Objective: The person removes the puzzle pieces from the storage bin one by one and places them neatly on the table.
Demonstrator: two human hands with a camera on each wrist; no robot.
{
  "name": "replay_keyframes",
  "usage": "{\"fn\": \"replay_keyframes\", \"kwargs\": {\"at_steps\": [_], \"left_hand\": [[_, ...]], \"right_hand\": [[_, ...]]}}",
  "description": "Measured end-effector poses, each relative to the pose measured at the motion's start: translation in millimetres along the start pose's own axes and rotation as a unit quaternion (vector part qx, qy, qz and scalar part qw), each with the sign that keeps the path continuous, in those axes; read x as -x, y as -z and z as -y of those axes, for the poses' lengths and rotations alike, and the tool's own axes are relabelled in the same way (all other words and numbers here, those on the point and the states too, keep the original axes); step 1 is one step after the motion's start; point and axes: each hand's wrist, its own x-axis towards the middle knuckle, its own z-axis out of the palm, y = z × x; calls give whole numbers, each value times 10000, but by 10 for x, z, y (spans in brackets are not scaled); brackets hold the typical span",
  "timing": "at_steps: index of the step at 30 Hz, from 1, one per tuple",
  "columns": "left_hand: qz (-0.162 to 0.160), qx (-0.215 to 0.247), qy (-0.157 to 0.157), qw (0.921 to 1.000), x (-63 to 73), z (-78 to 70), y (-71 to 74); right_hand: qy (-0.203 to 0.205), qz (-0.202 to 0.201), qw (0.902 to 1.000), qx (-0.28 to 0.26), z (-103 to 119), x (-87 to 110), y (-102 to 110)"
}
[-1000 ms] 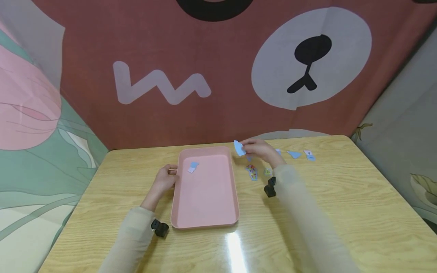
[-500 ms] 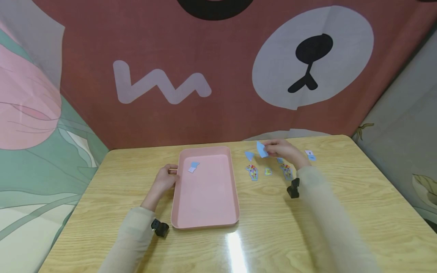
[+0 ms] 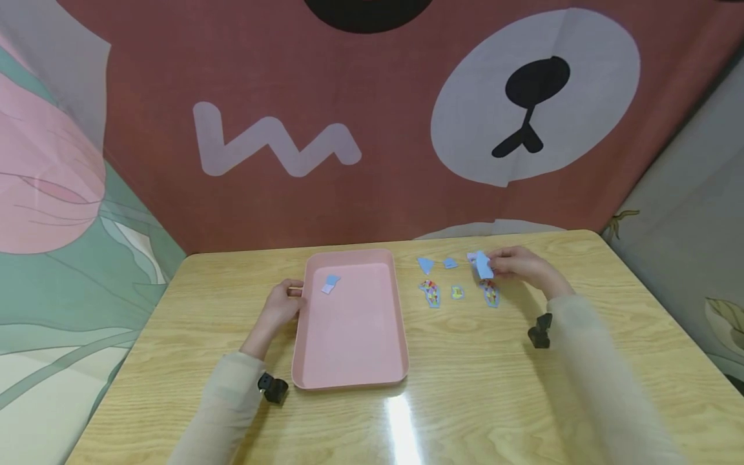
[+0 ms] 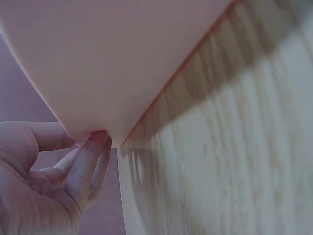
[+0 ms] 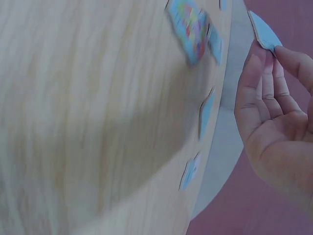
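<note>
My left hand (image 3: 281, 305) grips the left rim of a pink tray (image 3: 351, 342); in the left wrist view its thumb and fingers (image 4: 88, 161) pinch the tray's wall near a corner. In the tray's upper left lies a small blue-and-lilac piece (image 3: 330, 284). At the back right of the table, my right hand (image 3: 523, 266) holds a light blue puzzle piece (image 3: 484, 266) between thumb and fingertips. From the right wrist view this piece (image 5: 265, 32) is a thin flat shape, raised above the tabletop. It overlaps a lilac piece (image 3: 471, 257) behind it in the head view.
Right of the tray lie a blue triangular piece (image 3: 425, 265), a small blue piece (image 3: 450, 263), a multicoloured piece (image 3: 431, 294), a yellow-green piece (image 3: 457, 292) and another multicoloured piece (image 3: 491, 295). A red curtain (image 3: 279, 213) stands behind the wooden table (image 3: 465, 374).
My right hand has moved right with the light blue puzzle piece, from beside the tray to over the right-hand pieces. The left hand and the tray have stayed put.
</note>
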Motion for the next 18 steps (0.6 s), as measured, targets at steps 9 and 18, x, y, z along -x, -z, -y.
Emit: {"fn": "replay_keyframes", "kwargs": {"at_steps": [9, 18], "left_hand": [[8, 1, -40, 10000, 4, 5, 3], [17, -38, 39, 10000, -1, 4, 5]], "right_hand": [[-75, -17, 9998, 199, -179, 145, 158], [-258, 70, 9994, 220, -312, 259, 232]]}}
